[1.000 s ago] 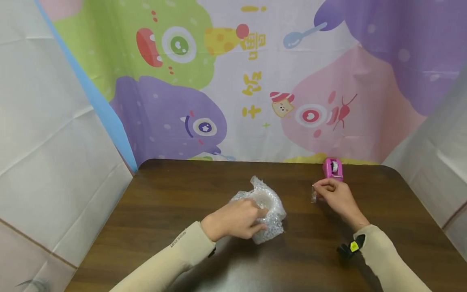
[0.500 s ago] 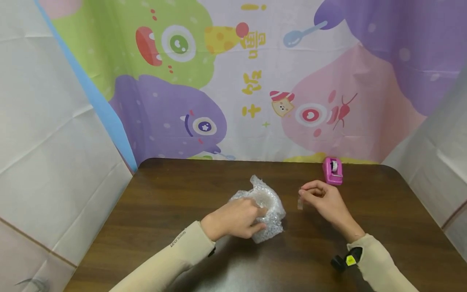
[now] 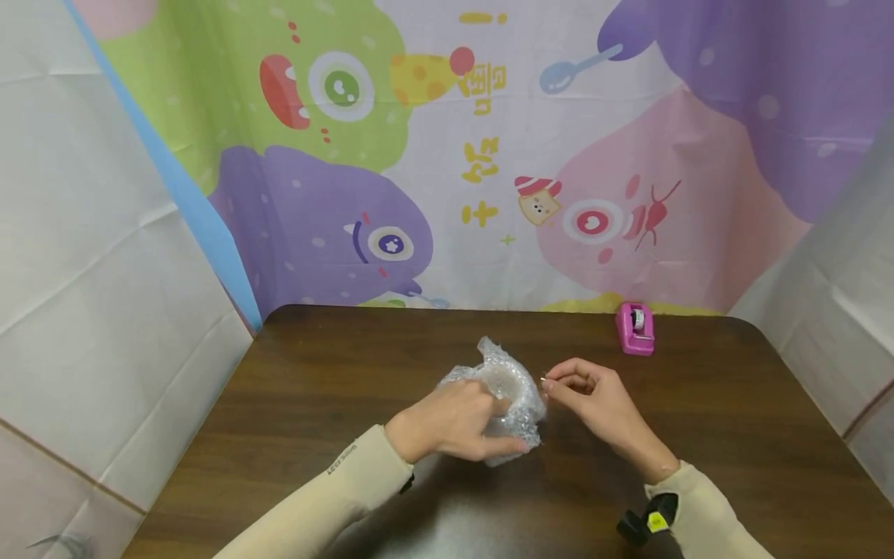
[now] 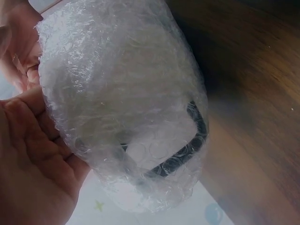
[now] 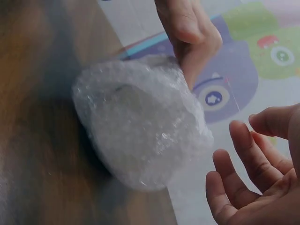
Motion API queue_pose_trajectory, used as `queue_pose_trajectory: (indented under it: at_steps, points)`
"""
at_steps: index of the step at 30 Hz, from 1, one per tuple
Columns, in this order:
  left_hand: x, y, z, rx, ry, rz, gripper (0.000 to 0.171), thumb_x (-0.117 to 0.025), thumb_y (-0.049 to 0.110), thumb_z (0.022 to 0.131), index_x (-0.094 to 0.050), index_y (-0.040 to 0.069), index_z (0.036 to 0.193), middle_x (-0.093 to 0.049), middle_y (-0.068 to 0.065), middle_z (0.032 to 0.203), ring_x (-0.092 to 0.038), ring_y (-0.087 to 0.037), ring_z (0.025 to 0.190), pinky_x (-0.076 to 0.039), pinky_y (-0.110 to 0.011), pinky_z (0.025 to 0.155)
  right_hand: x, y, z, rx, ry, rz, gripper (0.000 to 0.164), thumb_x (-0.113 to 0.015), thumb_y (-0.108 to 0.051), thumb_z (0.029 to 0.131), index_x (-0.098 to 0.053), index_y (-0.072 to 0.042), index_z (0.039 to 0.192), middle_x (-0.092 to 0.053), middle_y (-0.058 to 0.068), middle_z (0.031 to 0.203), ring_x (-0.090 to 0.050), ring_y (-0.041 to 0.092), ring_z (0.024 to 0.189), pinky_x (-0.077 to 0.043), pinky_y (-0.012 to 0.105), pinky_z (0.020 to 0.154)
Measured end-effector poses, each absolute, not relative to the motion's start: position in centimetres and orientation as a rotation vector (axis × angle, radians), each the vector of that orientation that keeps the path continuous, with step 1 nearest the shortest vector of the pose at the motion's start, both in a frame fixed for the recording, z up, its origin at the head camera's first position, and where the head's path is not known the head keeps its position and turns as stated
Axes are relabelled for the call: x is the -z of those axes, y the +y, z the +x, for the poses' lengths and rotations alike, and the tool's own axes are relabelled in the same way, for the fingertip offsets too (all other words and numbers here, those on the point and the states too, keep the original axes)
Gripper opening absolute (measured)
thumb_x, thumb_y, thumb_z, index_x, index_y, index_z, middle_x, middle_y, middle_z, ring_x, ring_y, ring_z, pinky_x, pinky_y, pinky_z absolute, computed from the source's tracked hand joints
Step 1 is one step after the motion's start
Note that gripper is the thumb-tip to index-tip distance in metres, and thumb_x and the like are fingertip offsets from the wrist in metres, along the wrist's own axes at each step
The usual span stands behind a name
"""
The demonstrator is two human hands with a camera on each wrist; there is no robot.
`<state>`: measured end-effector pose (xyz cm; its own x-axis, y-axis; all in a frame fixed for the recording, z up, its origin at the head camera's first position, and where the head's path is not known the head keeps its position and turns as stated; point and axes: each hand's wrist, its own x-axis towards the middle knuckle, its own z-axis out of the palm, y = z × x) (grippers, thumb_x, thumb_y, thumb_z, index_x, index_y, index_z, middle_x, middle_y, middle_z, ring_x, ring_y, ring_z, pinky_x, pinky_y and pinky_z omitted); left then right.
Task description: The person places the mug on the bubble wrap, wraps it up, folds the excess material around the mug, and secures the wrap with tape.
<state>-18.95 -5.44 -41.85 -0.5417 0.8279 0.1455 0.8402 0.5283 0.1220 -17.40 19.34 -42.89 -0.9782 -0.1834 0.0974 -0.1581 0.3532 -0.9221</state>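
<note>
A bundle of bubble wrap (image 3: 520,388) sits on the table at the middle of the head view. Through its layers the left wrist view shows a pale thing with a bent black band (image 4: 180,159); its kind is hidden. My left hand (image 3: 447,419) holds the bundle from the left, fingers over the top and thumb along the near side. To the right, my right hand (image 3: 594,396) pinches a small strip of clear tape (image 3: 543,380) between thumb and index finger, close beside the wrap. In the right wrist view its other fingers (image 5: 225,168) are loosely bent.
A pink tape dispenser (image 3: 635,330) stands near the table's far right edge. The brown wooden table (image 3: 314,365) ends at a cartoon-printed curtain (image 3: 482,264) behind, with pale panels (image 3: 126,256) along the sides.
My right hand has moved left from beside the tape dispenser to the wrapped bundle, carrying the tape strip. My left thumb has stretched out further along the wrap; the bundle stays in place.
</note>
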Motion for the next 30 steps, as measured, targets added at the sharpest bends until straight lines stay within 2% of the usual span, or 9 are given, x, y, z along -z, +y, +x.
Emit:
queue_pose_trajectory:
  at_steps: [6, 14, 17, 22, 30]
  points:
    - [41.7, -5.2, -18.8, 0.334, -2.739, -1.422, 0.054, -0.059, 0.068, 0.092, -0.052, 0.022, 0.066, -0.029, 0.014, 0.054, -0.028, 0.0, 0.05, -0.027, -0.018, 0.043, 43.5, 18.5, -17.3, 1.769, 2.529, -0.374, 0.015, -0.075, -0.016, 0.094, -0.071, -0.004, 0.102, -0.076, 0.01, 0.094, -0.072, 0.016, 0.084, -0.06, 0.033, 0.076]
    - [41.5, -4.7, -18.6, 0.364, -2.793, -1.301, 0.06, -0.056, 0.066, 0.096, -0.041, 0.023, 0.056, -0.027, 0.014, 0.049, -0.026, 0.0, 0.047, -0.027, -0.021, 0.042, 43.9, 18.0, -17.0, 1.727, 2.598, -0.55, 0.007, -0.075, -0.011, 0.093, -0.071, -0.008, 0.099, -0.075, 0.003, 0.09, -0.073, 0.014, 0.084, -0.058, 0.027, 0.076]
    - [41.4, -4.5, -18.6, 0.335, -2.823, -1.25, 0.063, -0.054, 0.068, 0.096, -0.04, 0.024, 0.054, -0.027, 0.014, 0.048, -0.026, 0.0, 0.046, -0.029, -0.021, 0.042, 44.0, 17.8, -17.0, 1.691, 2.63, -0.604, 0.006, -0.075, -0.011, 0.093, -0.072, -0.011, 0.097, -0.074, 0.001, 0.089, -0.07, 0.009, 0.084, -0.058, 0.028, 0.08]
    - [41.6, -4.2, -18.7, 0.268, -2.791, -1.226, 0.063, -0.057, 0.072, 0.093, -0.041, 0.025, 0.053, -0.027, 0.014, 0.048, -0.025, 0.0, 0.046, -0.028, -0.021, 0.042, 44.2, 17.7, -17.0, 1.674, 2.654, -0.612, 0.006, -0.076, -0.011, 0.092, -0.071, -0.013, 0.096, -0.073, -0.001, 0.089, -0.07, 0.007, 0.085, -0.059, 0.028, 0.083]
    - [41.9, -4.3, -18.7, 0.2, -2.695, -1.269, 0.059, -0.067, 0.064, 0.091, -0.042, 0.025, 0.055, -0.026, 0.015, 0.049, -0.022, 0.0, 0.047, -0.023, -0.019, 0.041, 44.1, 17.7, -16.8, 1.689, 2.635, -0.588, 0.005, -0.075, -0.012, 0.094, -0.071, -0.011, 0.097, -0.074, 0.001, 0.088, -0.07, 0.009, 0.082, -0.058, 0.029, 0.08]
